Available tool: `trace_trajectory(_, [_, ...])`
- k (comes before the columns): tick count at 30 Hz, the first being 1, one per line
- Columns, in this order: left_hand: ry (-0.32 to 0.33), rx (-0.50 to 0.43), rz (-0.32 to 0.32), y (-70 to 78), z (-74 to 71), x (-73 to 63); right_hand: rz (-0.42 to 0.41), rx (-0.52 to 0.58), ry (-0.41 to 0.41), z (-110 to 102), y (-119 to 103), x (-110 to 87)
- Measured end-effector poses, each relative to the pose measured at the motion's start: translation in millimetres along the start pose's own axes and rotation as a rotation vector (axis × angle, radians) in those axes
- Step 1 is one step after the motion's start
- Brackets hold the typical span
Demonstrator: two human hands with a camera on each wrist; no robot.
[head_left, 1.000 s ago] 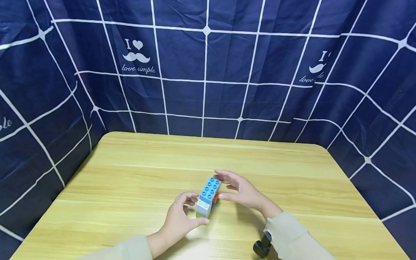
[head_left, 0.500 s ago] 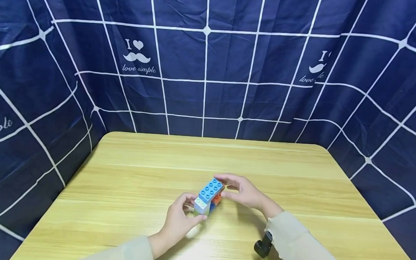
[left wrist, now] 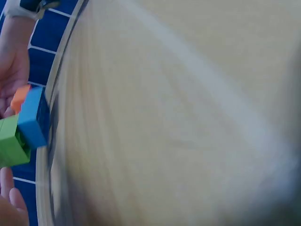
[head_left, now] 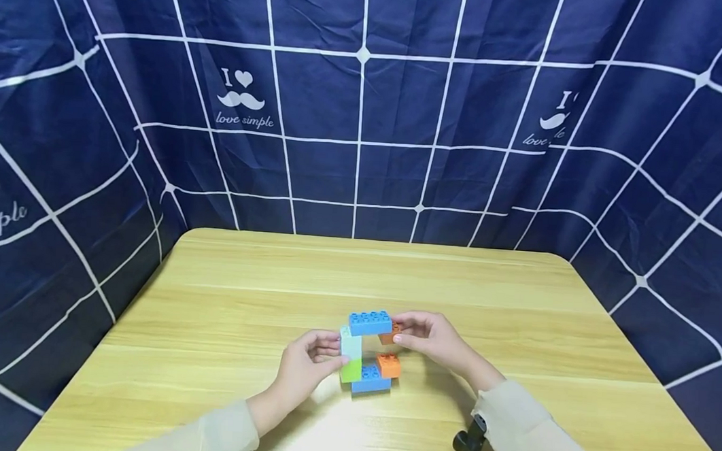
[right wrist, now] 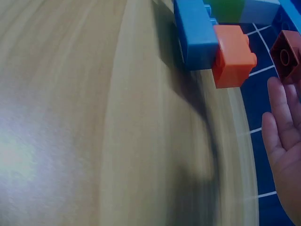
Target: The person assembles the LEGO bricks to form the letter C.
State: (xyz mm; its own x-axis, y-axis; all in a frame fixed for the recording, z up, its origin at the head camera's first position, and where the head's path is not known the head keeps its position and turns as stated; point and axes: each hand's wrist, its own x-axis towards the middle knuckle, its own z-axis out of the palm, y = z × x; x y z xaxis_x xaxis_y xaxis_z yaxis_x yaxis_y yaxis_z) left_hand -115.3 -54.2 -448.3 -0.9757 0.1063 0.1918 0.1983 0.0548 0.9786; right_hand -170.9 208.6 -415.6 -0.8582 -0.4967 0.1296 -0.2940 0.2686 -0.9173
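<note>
My left hand grips the left column of a C-shaped toy brick build, a pale brick on top of a lime green brick. A blue brick spans the top and a second blue brick forms the base. On the base's right end sits an orange brick. My right hand pinches a darker orange brick under the top brick's right end. Between the two orange bricks is a gap. In the right wrist view, the darker orange brick shows its hollow underside.
The build is over the middle of a wooden table. A dark blue curtain with white grid lines surrounds the table's back and sides. A small black device hangs at the right sleeve's cuff.
The build has been turned in my hands, so its open C-shaped side now faces the head camera. Both orange bricks and the lower blue brick show more plainly.
</note>
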Motion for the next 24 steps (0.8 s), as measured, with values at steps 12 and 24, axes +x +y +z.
trace_trajectory(12, [-0.07, 0.007, -0.168, 0.0, -7.8, 25.5, 0.112, 0.083, 0.093, 9, 13, -1.4])
trace_trajectory(24, [-0.087, 0.128, -0.177, -8.6, -6.5, 47.6, 0.141, 0.008, 0.295, 23, 30, 6.7])
